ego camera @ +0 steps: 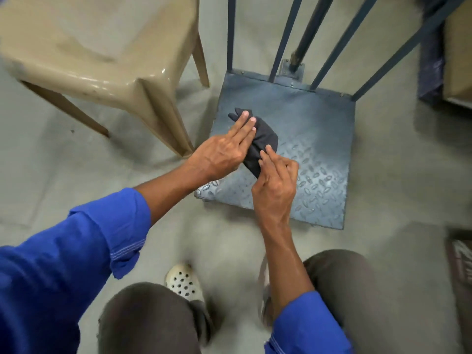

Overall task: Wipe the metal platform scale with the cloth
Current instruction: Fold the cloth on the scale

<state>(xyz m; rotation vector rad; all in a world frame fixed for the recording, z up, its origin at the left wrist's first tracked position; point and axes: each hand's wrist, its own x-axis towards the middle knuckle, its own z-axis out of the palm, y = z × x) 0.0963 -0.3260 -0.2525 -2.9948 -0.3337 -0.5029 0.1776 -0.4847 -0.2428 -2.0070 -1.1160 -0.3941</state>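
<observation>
Scale: the metal platform scale (319, 139) sits on the grey floor (76, 187). Its blue-grey deck has a raised tread pattern that shows most clearly toward the near edge.
Rear of scale: blue upright bars (286, 39) rise from the far edge, and a darker round post (310, 29) is bolted to a small plate between them.
Cloth: a dark, folded cloth (265, 139) lies on the left half of the deck. It is a long bundle running from far-left to near-right, well inside the deck's edges.
Left hand: the left hand (222, 154) reaches in from the left and lies palm-down on the cloth's left side. The fingers are straight and close together, not curled round anything.
Left fingertips: the fingertips (245, 114) rest on the far end of the cloth, where a small dark corner pokes out beyond them.
Right hand: the right hand (277, 182) meets the near end of the cloth with its fingers bent.
Right fingertips: two fingertips (268, 148) touch the cloth's right edge, and the bundle's near tip runs under this hand. The thumb is hidden, so it cannot be told whether the hand pinches the cloth or only touches it.
Between the hands: the middle and right flank of the cloth stay uncovered.
Sleeves: blue sleeves (76, 251) are rolled up on both forearms.
Chair: a tan plastic chair (102, 47) stands just beside the scale's left edge.
Foot: a pale perforated clog (182, 282) shows between the person's knees.
</observation>
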